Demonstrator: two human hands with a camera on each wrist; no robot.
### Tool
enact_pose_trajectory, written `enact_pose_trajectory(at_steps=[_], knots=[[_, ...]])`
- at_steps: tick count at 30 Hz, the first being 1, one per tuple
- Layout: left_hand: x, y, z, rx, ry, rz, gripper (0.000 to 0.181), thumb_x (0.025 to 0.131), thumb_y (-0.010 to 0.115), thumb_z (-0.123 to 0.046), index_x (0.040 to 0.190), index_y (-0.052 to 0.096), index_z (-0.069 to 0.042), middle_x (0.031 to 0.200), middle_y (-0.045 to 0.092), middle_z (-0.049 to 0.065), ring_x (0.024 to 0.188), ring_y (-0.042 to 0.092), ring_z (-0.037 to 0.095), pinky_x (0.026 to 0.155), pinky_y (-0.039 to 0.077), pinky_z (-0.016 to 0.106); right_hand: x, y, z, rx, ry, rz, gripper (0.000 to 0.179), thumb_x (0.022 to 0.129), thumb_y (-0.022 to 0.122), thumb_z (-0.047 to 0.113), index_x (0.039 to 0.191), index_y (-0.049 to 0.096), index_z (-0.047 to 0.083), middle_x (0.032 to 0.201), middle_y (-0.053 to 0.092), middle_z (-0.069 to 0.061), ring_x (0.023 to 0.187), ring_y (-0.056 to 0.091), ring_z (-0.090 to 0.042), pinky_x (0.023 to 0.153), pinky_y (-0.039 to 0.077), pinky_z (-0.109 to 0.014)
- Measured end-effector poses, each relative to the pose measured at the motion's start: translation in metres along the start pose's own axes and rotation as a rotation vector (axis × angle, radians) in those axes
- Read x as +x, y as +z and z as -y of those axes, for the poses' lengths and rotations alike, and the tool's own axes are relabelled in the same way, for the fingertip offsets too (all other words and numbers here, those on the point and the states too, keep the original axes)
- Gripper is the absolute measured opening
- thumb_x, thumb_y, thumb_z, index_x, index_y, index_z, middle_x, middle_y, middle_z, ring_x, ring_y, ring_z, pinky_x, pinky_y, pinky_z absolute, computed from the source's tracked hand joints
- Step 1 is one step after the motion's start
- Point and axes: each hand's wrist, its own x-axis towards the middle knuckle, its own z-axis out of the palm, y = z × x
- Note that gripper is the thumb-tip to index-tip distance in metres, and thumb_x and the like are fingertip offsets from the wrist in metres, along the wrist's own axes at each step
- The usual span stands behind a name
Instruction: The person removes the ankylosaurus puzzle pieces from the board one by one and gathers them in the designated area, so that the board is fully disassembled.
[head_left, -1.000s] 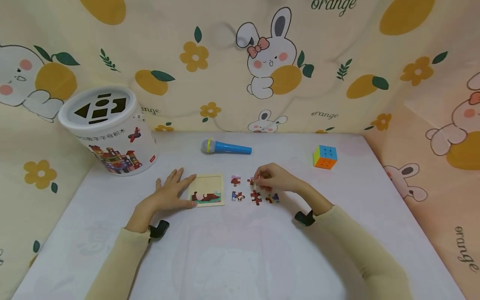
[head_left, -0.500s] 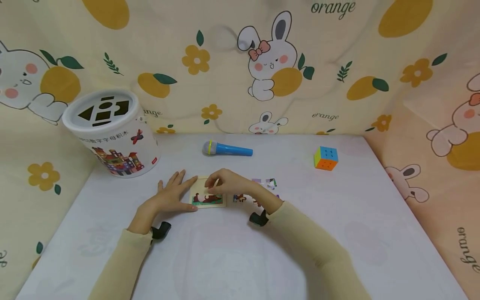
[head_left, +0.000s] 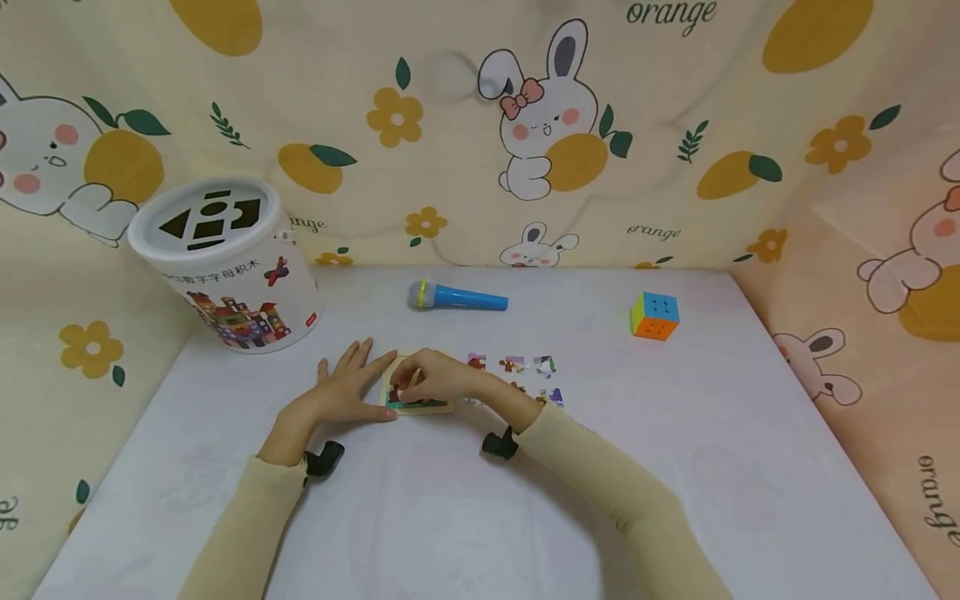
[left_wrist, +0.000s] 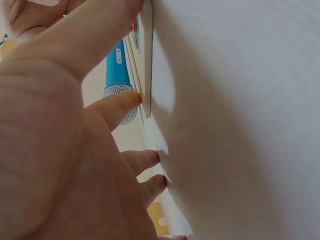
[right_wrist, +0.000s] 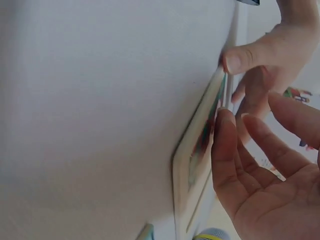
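Note:
A small wooden puzzle board (head_left: 446,409) lies flat on the white table, with brown and green pieces fitted along its lower part. My left hand (head_left: 333,395) has its fingers spread, its thumb and index finger resting at the board's left side. Over the board my right hand (head_left: 441,375) bends its fingers and pinches a puzzle piece that its fingertips mostly hide. In the right wrist view, a right-hand fingertip (right_wrist: 223,120) is down at the board's picture. Several loose puzzle pieces (head_left: 544,365) lie right of the board, some partly covered by the right wrist.
Behind the board lies a blue toy microphone (head_left: 471,299). A puzzle cube (head_left: 655,317) sits at the back right. At the back left stands a white bucket (head_left: 247,292) with shaped holes in its lid. A printed cloth (head_left: 450,183) hangs behind the table.
My right hand has moved left from the loose pieces to the board, then slightly further towards its left side. The left hand stays braced at the board.

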Motion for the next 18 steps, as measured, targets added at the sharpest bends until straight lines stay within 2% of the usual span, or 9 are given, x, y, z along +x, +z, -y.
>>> enact_pose_trajectory(at_steps=[5,11,18], knots=[[0.0,0.0,0.001,0.002,-0.004,0.004,0.101,0.081,0.078,-0.054,0.158,0.027,-0.014,0.162,0.002,0.031,0.147,-0.001,0.053,0.1,-0.003,0.083,-0.001,0.005,-0.001,0.015,0.023,-0.027,0.026,0.093,0.067,0.001,0.119,0.067,-0.004,0.106,0.068,-0.014,0.089,0.062,-0.015,0.078,0.051,-0.022],[0.001,0.0,0.002,0.014,0.002,-0.004,0.101,0.08,0.077,-0.056,0.158,0.028,-0.014,0.162,0.003,0.031,0.147,0.001,0.053,0.1,-0.002,0.083,0.0,0.011,-0.002,-0.033,0.032,-0.082,0.022,0.09,0.069,-0.001,0.112,0.069,-0.003,0.101,0.065,-0.013,0.088,0.055,-0.014,0.077,0.048,-0.021],[0.001,0.0,0.002,0.024,0.004,-0.009,0.101,0.08,0.077,-0.056,0.158,0.028,-0.013,0.161,0.004,0.031,0.147,0.001,0.053,0.1,-0.001,0.083,0.003,0.014,-0.003,-0.053,0.031,-0.081,0.022,0.089,0.07,-0.004,0.11,0.069,-0.003,0.099,0.065,-0.012,0.089,0.052,-0.014,0.079,0.045,-0.021]])
